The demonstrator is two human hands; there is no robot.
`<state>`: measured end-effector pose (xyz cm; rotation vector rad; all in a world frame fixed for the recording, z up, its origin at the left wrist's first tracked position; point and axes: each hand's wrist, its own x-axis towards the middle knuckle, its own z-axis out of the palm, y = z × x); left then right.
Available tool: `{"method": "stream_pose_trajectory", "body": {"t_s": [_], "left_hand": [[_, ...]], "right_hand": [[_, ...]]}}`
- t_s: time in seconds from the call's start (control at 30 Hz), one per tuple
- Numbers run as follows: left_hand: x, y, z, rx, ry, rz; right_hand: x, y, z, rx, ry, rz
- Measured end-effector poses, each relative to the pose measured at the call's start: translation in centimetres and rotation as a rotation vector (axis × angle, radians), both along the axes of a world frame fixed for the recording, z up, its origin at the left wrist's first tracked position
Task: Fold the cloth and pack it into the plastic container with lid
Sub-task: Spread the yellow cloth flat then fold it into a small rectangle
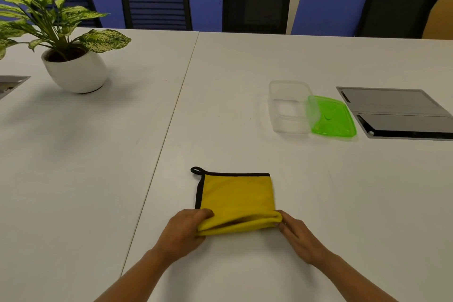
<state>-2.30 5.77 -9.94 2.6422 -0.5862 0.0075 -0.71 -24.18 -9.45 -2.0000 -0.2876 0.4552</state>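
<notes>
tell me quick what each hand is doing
left hand: grips the yellow cloth at its near left corner
right hand: pinches its near right corner

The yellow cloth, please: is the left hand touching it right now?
Touching. The head view shows the left hand gripping the near left corner of the yellow cloth.

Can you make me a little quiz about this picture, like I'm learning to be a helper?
1. True or false: the green lid is off the clear container and lies beside it.
2. What do the left hand and the right hand grip? A) a chair B) the near edge of the yellow cloth C) a cup
3. Fill in: the potted plant stands on the far ____ side of the table.
Key: 1 true; 2 B; 3 left.
</notes>
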Motion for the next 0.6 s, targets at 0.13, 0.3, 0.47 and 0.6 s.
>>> {"method": "stream_pose_trajectory", "body": {"t_s": [0.13,0.3,0.47,0.6], "left_hand": [[0.8,0.3,1.0,-0.341,0.213,0.226],[1.7,-1.8,1.5,-0.682,0.302,0.388],[2.1,-4.2,1.8,-0.757,0.308,0.53],[2.2,-5.0,0.8,-0.661,0.307,0.677]], "right_hand": [[0.2,0.0,0.1,0.03,-0.007,-0.133],[0.9,0.8,0.8,0.031,0.017,-0.31],[1.8,2.1,1.3,-0.195,-0.032,-0.448],[2.5,3.4,1.0,-0.467,-0.115,-0.472]]}}
